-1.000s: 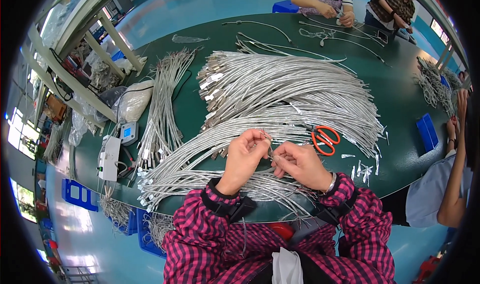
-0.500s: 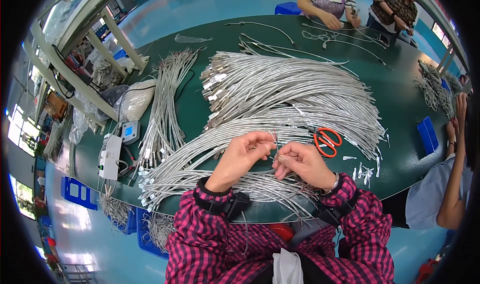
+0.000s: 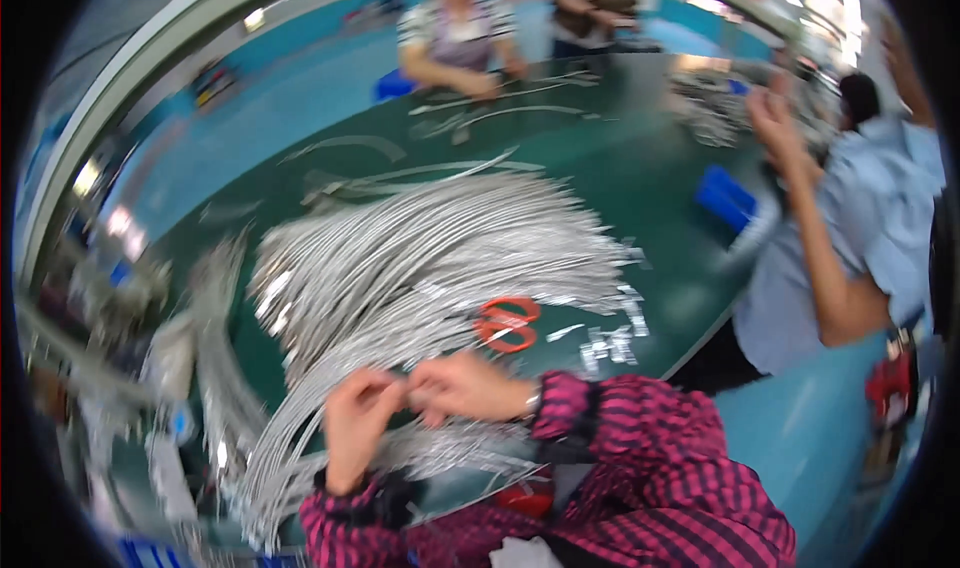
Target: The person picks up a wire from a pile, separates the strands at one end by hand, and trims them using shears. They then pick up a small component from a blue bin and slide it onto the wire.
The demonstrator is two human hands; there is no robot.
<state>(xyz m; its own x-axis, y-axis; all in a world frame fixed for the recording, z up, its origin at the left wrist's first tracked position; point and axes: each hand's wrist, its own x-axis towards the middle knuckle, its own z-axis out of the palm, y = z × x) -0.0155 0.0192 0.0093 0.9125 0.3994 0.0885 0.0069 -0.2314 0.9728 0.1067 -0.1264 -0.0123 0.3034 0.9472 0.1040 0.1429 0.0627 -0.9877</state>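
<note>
My left hand (image 3: 360,423) and my right hand (image 3: 465,388) meet at the fingertips over the near side of the table, fingers closed in a pinch. Motion smears the view; thin wires of a cable end showed between them half a second ago. Below my hands lies a loose bunch of silvery cables (image 3: 440,453) with frayed ends. Just beyond them spreads a large pile of silver braided cables (image 3: 440,248). Orange-handled scissors (image 3: 505,318) rest against the pile's right side, beyond my right hand.
Shiny foil scraps (image 3: 610,346) lie right of the scissors. A blue tray (image 3: 725,198) sits by the table's right edge, near a co-worker in a light blue shirt (image 3: 820,238). Another cable bundle (image 3: 215,338) lies left. Across the table a person (image 3: 460,43) handles cables.
The whole view has swung to the right and blurred, so the table and pile appear further left. My hands stay close together, pinched.
</note>
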